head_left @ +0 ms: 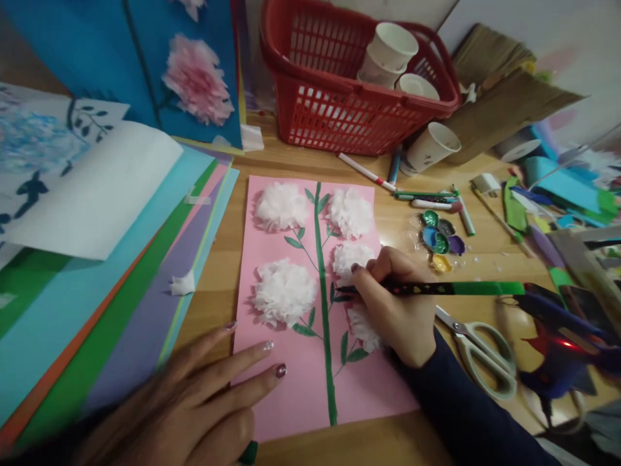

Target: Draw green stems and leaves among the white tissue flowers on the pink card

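Observation:
A pink sheet of paper (286, 401) lies on the table with several white ruffled paper flowers (285, 291), a green stem (325, 310) and green leaves (356, 355) on it. My right hand (405, 304) is closed around a green marker (466, 288), its dark tip touching the paper by a small leaf right of the stem. That hand partly hides the flowers on the right. My left hand (208, 395) rests with fingers spread across the sheet's lower left edge. A small dark green piece (249, 453), perhaps a cap, shows beneath its palm.
Scissors (485, 356) and a glue gun (557, 349) with a red light lie at right. Paint pots (436, 236) and pens (427, 195) sit beyond my right hand. A red basket (334, 107) with paper cups stands behind; coloured sheets (111, 310) are stacked at left.

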Action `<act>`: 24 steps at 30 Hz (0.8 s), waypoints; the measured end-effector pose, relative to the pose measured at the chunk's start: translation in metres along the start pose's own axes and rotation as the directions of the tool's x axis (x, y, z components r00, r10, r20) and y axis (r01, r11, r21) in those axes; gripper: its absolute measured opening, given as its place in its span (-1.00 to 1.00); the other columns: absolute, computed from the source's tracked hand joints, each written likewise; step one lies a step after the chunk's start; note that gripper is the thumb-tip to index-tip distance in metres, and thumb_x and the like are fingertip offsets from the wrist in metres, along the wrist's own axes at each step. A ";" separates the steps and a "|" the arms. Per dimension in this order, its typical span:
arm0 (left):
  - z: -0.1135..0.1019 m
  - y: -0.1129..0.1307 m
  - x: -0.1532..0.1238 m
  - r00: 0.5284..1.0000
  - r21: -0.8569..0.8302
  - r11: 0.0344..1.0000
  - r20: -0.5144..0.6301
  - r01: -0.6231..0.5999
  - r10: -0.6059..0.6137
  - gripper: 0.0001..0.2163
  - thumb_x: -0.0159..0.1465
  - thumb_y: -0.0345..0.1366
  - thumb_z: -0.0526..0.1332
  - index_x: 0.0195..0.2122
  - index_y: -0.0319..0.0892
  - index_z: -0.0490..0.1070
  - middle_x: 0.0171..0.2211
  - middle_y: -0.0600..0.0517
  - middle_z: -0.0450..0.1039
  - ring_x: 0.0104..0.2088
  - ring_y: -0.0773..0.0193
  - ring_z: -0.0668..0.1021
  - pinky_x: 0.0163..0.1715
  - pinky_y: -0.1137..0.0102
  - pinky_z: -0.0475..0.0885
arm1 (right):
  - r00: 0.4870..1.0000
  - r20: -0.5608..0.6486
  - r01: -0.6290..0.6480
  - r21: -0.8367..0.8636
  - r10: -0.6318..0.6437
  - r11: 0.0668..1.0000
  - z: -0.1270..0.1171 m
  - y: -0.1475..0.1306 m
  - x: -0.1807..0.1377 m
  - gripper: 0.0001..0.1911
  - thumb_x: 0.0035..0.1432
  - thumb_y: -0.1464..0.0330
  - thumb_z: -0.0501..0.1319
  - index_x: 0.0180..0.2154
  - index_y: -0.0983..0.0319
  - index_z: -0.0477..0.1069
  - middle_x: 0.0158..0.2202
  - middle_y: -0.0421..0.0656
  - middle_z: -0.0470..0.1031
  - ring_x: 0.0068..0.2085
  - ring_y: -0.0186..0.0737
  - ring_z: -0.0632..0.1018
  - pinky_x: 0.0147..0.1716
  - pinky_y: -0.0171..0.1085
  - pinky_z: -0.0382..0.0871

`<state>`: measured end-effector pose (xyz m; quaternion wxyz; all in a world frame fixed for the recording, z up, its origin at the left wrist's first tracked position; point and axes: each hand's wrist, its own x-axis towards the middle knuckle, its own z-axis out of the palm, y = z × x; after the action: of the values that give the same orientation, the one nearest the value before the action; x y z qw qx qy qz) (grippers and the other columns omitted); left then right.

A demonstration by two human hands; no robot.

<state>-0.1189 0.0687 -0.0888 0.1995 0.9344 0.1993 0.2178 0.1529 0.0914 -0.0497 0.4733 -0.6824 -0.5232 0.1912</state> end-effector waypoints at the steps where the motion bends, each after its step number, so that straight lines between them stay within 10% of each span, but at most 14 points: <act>1: -0.001 -0.004 -0.002 0.999 0.021 1.000 0.030 -0.016 0.016 -0.83 0.33 -0.33 0.12 -0.15 0.04 0.45 0.15 0.30 0.39 0.18 0.33 0.40 0.37 0.22 -0.04 | 1.000 0.007 0.001 -0.001 -0.001 1.000 0.001 0.001 0.000 -0.62 -0.04 0.56 0.23 -0.65 0.20 0.05 -0.71 -0.38 0.14 -0.65 -0.48 0.17 -0.65 -0.39 0.05; 5: -0.007 -0.018 -0.008 0.968 0.152 0.979 0.231 -0.135 0.098 -0.74 0.29 -0.33 0.14 -0.04 0.11 0.43 0.16 0.30 0.37 0.17 0.31 0.42 0.36 0.22 0.00 | 1.000 0.007 0.015 -0.013 -0.015 1.000 0.001 0.003 -0.002 -0.60 -0.01 0.56 0.24 -0.62 0.20 0.03 -0.69 -0.39 0.07 -0.63 -0.49 0.12 -0.65 -0.38 0.01; 15: 0.014 -0.006 -0.008 0.998 0.067 0.997 -0.053 0.040 -0.037 -0.72 0.42 -0.30 -0.03 -0.13 0.10 0.48 0.02 0.30 0.50 0.11 0.40 0.47 0.32 0.31 0.10 | 0.999 0.047 -0.007 -0.041 0.009 0.999 0.001 0.004 -0.005 -0.60 0.09 0.52 0.24 -0.57 0.19 0.02 -0.65 -0.38 0.08 -0.62 -0.48 0.14 -0.64 -0.36 0.05; 24: 0.016 -0.005 -0.022 0.996 0.018 0.996 -0.015 0.084 -0.084 -0.76 0.39 -0.33 0.02 -0.14 0.10 0.47 0.03 0.31 0.50 0.10 0.38 0.48 0.31 0.27 0.13 | 0.997 0.069 0.051 -0.108 -0.043 0.993 -0.002 0.001 -0.004 -0.61 0.02 0.57 0.24 -0.61 0.22 0.04 -0.67 -0.38 0.09 -0.62 -0.51 0.15 -0.64 -0.41 0.06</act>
<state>-0.1305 0.0581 -0.1115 0.1984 0.9254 0.2419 0.2141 0.1532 0.0869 -0.0504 0.4218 -0.6881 -0.5643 0.1737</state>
